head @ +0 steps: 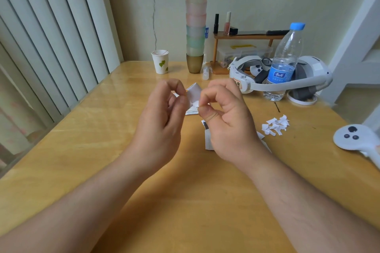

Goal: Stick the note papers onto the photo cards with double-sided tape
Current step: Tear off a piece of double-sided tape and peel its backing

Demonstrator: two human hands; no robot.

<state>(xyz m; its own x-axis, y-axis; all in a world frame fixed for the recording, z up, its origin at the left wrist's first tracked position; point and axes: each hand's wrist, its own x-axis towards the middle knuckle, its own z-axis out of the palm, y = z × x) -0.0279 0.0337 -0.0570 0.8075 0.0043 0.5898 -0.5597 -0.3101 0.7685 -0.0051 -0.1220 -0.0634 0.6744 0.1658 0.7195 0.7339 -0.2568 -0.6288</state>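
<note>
From the head camera, both bare hands are raised over the middle of the wooden table (102, 160). The left hand (162, 113) pinches a small white piece of paper (194, 93) between thumb and forefinger, gripping its left edge. The right hand (224, 113) nips the lower right corner of the same piece with thumb and forefinger pressed together (whether it grips tape backing or the paper itself cannot be told). Under the hands, more white cards (208, 139) lie flat on the table, partly hidden by the right wrist. Toward the right edge sits a heap of torn white scraps (275, 125), and a white controller (353, 137) rests at that edge. Near the far edge stand a paper cup (161, 61), a tall stack of coloured cups (196, 20), a water bottle (284, 61) and a white headset (287, 77).
</note>
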